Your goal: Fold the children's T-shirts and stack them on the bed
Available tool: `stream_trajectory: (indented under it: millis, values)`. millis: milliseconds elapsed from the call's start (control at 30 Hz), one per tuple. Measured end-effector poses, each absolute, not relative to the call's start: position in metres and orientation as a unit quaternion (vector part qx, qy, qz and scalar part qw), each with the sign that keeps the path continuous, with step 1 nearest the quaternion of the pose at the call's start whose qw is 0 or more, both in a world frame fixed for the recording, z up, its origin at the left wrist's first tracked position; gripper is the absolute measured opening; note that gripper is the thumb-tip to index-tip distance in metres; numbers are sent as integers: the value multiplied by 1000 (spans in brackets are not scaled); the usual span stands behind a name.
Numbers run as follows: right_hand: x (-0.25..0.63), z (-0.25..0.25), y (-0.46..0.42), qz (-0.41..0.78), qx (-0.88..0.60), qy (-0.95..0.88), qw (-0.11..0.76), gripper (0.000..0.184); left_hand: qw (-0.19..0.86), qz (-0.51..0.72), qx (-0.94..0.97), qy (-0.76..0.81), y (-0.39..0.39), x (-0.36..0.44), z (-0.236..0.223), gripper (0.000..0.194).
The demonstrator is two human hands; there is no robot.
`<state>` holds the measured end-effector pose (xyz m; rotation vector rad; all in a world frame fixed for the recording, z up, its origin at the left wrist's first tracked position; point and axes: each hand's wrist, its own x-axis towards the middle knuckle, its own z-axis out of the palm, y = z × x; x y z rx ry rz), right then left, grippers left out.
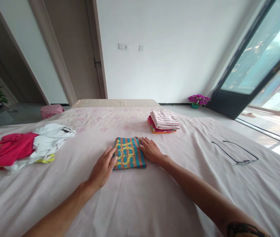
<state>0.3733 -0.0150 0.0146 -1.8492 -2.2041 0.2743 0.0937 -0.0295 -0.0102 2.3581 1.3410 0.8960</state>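
A folded blue-and-brown striped garment [128, 153] with yellow lettering lies flat on the pale pink sheet [140, 204]. At its left edge rests my left hand [103, 165], fingers stretched out, the fingertips touching or almost touching the cloth. Along the opposite edge lies my right hand [152, 149], palm down with fingers extended, its fingertips at the upper right corner. Neither hand grips anything. Just beyond my right hand stands a stack of folded clothes [164, 121], with a red-and-white striped piece on top.
Loose clothes [26, 146] in red, white and yellow lie heaped at the left. A pair of glasses [244, 161] sits on the sheet at the right. Past the bed are a pink stool [51, 111], a pot of purple flowers [198, 99] and a white wall.
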Motion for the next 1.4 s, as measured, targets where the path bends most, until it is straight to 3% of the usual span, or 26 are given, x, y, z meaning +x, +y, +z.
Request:
stream_trajectory:
  millis: [167, 500, 900, 1200, 1400]
  values:
    - [386, 24, -17, 91, -687, -705, 154, 53, 143, 389, 763, 496, -21, 89, -11, 40]
    - [363, 28, -23, 118, -662, -712, 203, 43, 142, 363, 763, 516, -23, 90, -5, 36]
    - [354, 42, -1, 420, -689, -516, 287, 48, 151, 345, 763, 525, -23, 90, -1, 37]
    - [338, 69, -8, 534, -677, -429, 268, 18, 188, 366, 730, 546, -19, 88, -5, 40]
    - [326, 66, -10, 618, -642, -326, 315, 12, 224, 391, 706, 546, -16, 85, -6, 40]
